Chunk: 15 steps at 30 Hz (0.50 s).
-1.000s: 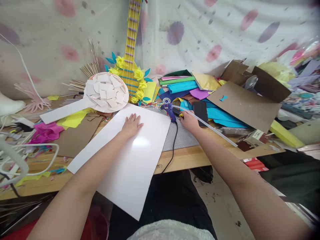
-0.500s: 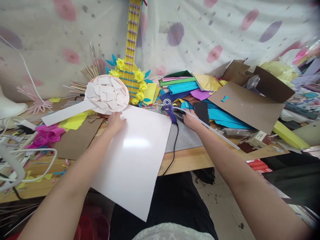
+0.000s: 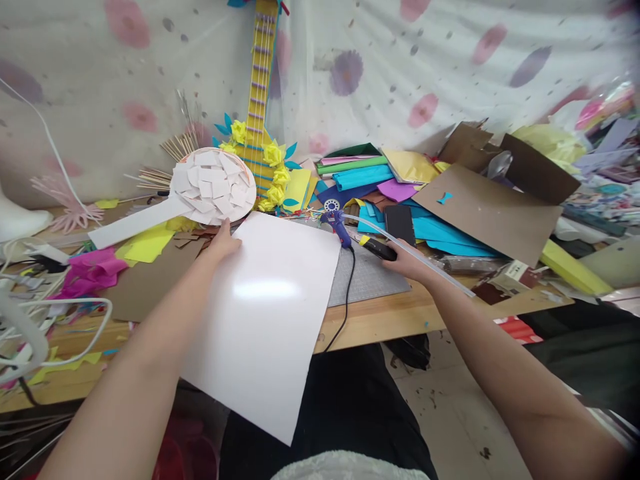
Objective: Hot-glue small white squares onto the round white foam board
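Note:
A large glossy white board (image 3: 270, 320) slopes from the tabletop over the front edge to above my lap. My left hand (image 3: 224, 243) grips it at the upper left edge, thumb on its face. One fingertip reaches the lower rim of a white, banjo-shaped cutout (image 3: 213, 190) layered with paper pieces. In my right hand (image 3: 407, 260) is a black and yellow utility knife (image 3: 380, 249), pointing left; whether its blade is out cannot be made out. A purple glue gun (image 3: 340, 229) with a clear glue stick lies between the hands, beside the grey cutting mat (image 3: 367, 277).
A yellow, flower-trimmed toy guitar (image 3: 263, 120) leans on the back curtain. A black phone (image 3: 400, 225), blue sheets and brown cardboard (image 3: 490, 213) are heaped at right. White cables (image 3: 65, 300) and pink scraps (image 3: 95, 273) lie left. The glue gun's cord (image 3: 349, 293) hangs over the table edge.
My right hand has drawn the utility knife rightward and nearer to me, off the spot by the glue gun. My left hand has shifted slightly left along the board.

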### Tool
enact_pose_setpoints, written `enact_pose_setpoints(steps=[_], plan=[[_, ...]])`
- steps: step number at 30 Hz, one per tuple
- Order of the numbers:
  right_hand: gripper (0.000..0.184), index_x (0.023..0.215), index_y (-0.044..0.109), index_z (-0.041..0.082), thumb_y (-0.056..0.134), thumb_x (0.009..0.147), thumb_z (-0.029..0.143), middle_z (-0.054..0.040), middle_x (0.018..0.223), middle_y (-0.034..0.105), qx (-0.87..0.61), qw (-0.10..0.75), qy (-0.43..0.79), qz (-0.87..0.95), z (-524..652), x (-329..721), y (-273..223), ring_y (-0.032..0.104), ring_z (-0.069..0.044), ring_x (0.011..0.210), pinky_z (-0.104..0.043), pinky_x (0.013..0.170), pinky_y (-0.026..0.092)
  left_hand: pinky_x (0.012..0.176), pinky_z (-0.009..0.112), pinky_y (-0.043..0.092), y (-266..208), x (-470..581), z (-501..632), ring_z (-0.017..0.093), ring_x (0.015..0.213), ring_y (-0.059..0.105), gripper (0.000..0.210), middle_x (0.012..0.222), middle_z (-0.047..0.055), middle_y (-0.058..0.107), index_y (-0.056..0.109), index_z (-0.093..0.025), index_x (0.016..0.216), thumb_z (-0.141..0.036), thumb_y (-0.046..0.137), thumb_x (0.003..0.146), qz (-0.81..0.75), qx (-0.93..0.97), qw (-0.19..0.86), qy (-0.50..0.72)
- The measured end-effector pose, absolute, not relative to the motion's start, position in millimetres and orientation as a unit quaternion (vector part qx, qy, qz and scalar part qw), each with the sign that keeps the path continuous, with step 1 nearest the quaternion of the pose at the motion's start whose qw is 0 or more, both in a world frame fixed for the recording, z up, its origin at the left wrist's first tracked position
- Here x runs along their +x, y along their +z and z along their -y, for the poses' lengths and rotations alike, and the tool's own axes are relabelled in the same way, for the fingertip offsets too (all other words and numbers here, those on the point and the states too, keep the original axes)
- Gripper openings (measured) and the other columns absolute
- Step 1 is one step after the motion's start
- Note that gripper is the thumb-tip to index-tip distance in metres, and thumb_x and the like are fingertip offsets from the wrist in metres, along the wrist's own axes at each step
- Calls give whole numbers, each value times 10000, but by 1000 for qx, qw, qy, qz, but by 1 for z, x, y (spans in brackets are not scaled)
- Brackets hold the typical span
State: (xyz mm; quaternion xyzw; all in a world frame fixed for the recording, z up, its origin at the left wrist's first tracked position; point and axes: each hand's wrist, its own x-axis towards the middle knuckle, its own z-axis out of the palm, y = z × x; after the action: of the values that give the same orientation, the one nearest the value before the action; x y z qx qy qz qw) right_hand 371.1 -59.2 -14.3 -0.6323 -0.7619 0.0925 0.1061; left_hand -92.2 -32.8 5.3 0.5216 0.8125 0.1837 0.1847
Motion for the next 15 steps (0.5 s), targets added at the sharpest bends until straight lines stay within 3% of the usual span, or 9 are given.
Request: enact_pose_setpoints(steps=[4, 10, 15], plan=[[295, 1023, 590, 171, 554, 786, 345, -114, 1040, 634, -585, 151, 68, 794, 55, 339, -18, 612, -260, 930, -329, 754, 458, 1130, 379, 334, 6, -84, 27, 294, 1406, 359, 892, 1543, 150, 349, 275, -137, 1512, -232, 661, 714, -813, 530, 164, 174], [387, 1098, 538, 137, 547, 851, 435, -181, 1110, 646, -641, 159, 12, 751, 35, 278, -22, 617, -319, 1015, -379, 802, 450, 1060, 424, 404, 7, -85, 21, 339, 1314, 479, 811, 1417, 183, 515, 453, -147, 1388, -333, 767, 664, -815, 546, 119, 151], [318, 1100, 528, 146, 502, 878, 371, -191, 1095, 653, -664, 177, 21, 726, 27, 269, -27, 624, -322, 997, -390, 788, 450, 1005, 284, 444, 3, -106, 20, 253, 1263, 545, 744, 1386, 135, 561, 522, -168, 1348, -244, 763, 647, -771, 573, 203, 187]])
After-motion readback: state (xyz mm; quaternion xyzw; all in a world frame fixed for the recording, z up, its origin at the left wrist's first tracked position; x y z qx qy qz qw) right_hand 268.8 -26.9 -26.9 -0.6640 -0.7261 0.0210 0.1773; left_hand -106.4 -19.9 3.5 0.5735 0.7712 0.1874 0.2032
